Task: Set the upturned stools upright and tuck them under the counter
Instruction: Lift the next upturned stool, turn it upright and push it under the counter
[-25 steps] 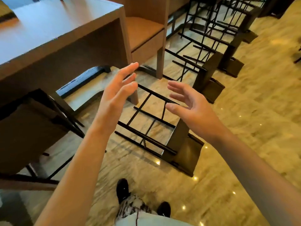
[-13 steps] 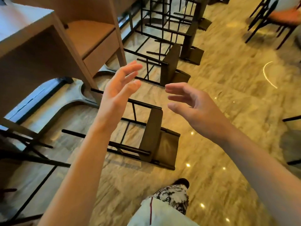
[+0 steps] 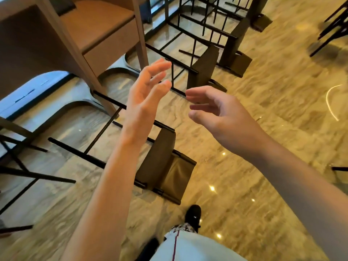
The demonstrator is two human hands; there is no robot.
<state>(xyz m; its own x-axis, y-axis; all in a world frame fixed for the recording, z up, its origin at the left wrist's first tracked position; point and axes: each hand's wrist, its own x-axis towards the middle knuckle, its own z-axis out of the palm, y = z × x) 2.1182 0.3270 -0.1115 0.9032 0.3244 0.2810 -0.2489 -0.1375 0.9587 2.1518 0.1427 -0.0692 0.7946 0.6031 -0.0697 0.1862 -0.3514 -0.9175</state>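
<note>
A brown stool (image 3: 165,166) with black metal legs lies tipped on its side on the floor just ahead of me, legs pointing left toward the wooden counter (image 3: 47,46). A second tipped stool (image 3: 203,70) lies farther on, and a third (image 3: 235,53) behind it. My left hand (image 3: 146,91) and my right hand (image 3: 214,112) are raised in the air above the nearest stool, fingers loosely spread, holding nothing and touching nothing.
A wooden bench seat (image 3: 99,25) sits built into the counter frame. Black legs of another stool (image 3: 22,166) stand at the left edge. A dark chair (image 3: 335,25) is at the far right. My shoe (image 3: 194,213) steps on polished marble floor (image 3: 273,157).
I have walked forward and the view has swung right; the nearest stool now lies lower and closer below my hands. Both hands stay raised and empty, fingers a little more curled.
</note>
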